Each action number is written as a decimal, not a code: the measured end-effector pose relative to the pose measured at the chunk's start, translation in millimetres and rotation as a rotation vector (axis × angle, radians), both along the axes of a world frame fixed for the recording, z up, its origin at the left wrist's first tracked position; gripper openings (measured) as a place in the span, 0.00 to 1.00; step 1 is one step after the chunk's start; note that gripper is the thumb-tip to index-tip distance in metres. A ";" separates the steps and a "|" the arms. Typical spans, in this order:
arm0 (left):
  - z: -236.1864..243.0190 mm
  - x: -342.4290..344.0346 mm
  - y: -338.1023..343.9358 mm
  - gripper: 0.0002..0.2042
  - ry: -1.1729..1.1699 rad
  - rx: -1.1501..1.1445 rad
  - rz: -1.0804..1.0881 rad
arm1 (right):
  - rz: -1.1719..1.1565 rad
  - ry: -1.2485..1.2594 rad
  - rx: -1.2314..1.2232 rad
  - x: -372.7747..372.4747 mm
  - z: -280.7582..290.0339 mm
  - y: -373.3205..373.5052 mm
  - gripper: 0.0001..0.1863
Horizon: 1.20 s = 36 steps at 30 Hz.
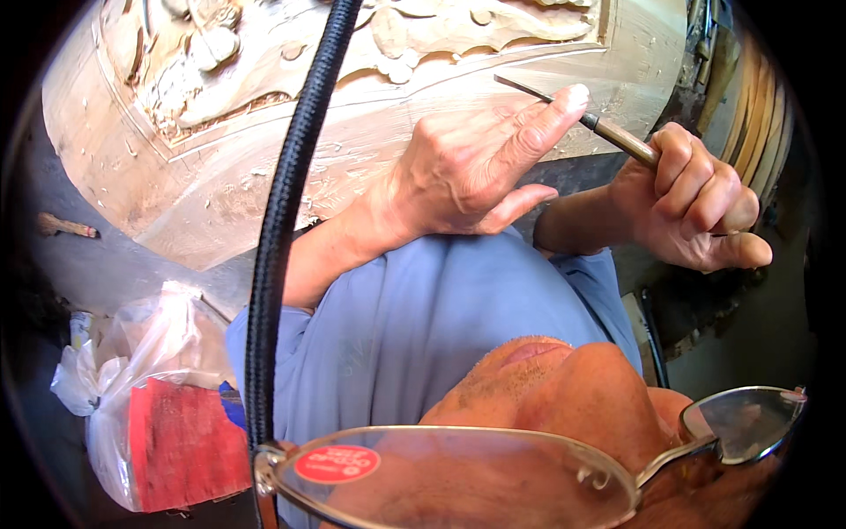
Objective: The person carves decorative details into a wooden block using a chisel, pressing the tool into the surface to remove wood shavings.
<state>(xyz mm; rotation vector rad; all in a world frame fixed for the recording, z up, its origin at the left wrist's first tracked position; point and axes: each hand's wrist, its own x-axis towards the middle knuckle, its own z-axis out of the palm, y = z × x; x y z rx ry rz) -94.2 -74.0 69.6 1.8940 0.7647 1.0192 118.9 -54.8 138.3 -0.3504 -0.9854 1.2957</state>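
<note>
A slim carving chisel [627, 143] with a dark metal shank and a brownish handle slants over the near edge of a pale carved wooden panel [344, 119]. My right hand [692, 198] wraps its fingers round the handle's end, thumb sticking out. Across the shank lies a fingertip of my left hand [467, 167], hiding part of the metal; the narrow blade end shows past it, pointing up and left. The left thumb stands apart, and the remaining left fingers are partly hidden. Raised scrolling relief and small shavings cover the panel's far part.
A black braided cord [295, 167] runs across the view at left. Below the panel's left side are a clear plastic bag [181, 331], a red block [185, 445] and a short wooden stick [66, 227]. Curved wooden pieces [758, 115] stand at right. Glasses [476, 430] fill the lower foreground.
</note>
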 end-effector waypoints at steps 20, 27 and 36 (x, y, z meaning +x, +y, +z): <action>2.1 17.4 3.0 0.38 0.023 0.186 0.148 | -0.215 -0.055 0.115 -22.3 16.4 -12.6 0.32; 10.2 17.7 0.9 0.38 0.037 0.081 0.159 | -0.167 0.012 0.009 -24.2 20.8 -12.5 0.31; 10.4 16.7 0.2 0.37 0.018 0.058 0.179 | -0.123 0.026 -0.006 -22.6 20.0 -9.6 0.31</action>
